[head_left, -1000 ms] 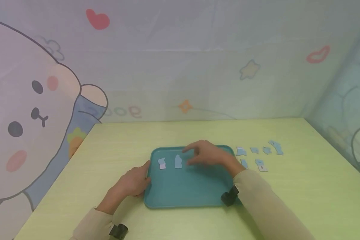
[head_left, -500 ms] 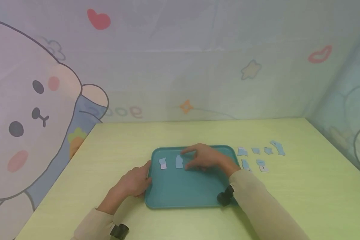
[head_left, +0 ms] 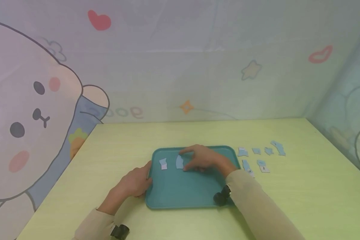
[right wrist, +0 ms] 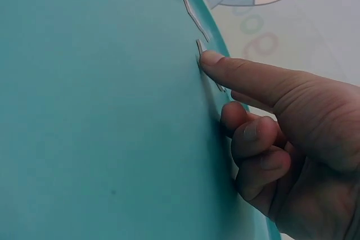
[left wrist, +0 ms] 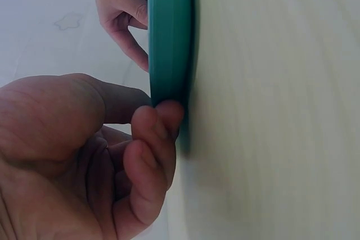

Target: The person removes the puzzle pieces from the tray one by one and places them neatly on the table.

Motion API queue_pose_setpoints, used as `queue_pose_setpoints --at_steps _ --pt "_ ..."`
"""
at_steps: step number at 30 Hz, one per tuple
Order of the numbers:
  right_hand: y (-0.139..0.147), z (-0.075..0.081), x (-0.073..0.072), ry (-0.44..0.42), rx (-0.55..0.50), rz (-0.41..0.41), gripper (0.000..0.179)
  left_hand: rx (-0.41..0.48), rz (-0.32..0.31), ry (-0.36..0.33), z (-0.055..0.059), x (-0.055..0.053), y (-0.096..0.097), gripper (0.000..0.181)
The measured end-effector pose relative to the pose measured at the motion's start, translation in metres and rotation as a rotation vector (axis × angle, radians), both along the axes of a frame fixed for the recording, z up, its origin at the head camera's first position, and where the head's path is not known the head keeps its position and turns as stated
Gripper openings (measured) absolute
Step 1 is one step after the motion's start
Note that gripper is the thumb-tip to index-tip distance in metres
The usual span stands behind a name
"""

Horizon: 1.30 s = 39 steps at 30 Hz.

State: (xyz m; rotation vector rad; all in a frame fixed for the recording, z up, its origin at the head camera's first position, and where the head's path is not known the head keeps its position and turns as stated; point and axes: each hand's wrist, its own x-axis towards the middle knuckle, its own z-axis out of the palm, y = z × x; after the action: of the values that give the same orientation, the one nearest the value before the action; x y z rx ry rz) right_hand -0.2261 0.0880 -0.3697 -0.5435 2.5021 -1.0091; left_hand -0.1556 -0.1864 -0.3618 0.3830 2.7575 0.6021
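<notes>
A teal tray [head_left: 192,196] lies on the table, its left rim gripped by my left hand [head_left: 135,181]. The left wrist view shows that hand's thumb on the tray wall and other fingers curled at its underside. My right hand [head_left: 202,156] reaches over the tray and pinches a light-blue puzzle piece [head_left: 179,162] by its far and near ends, index finger and thumb apart. In the right wrist view the thumb [right wrist: 214,60] presses on the near end of this piece; its remaining fingers are curled. Left of it, a blue-and-pink puzzle piece [head_left: 163,164] lies flat in the tray.
Several more puzzle pieces [head_left: 264,166] lie in two loose rows on the pale yellow table [head_left: 312,196] right of the tray. The right forearm [head_left: 255,196] crosses the tray's right rim. A printed cloth [head_left: 168,66] hangs behind the table.
My right hand has moved slightly left and down, and its index finger and thumb have closed onto the ends of the light-blue puzzle piece. The left hand stays on the tray rim.
</notes>
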Motion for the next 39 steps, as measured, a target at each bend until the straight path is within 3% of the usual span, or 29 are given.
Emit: queue_pose_setpoints --at_steps 26,39 --pt "-0.005 -0.003 -0.006 -0.003 0.031 0.017 0.06 0.0 0.011 -0.015 -0.001 0.0 -0.001 0.067" --pt "0.006 -0.006 -0.005 0.013 -0.083 0.051 0.061 0.002 0.016 -0.016 0.0 0.001 0.0 0.067"
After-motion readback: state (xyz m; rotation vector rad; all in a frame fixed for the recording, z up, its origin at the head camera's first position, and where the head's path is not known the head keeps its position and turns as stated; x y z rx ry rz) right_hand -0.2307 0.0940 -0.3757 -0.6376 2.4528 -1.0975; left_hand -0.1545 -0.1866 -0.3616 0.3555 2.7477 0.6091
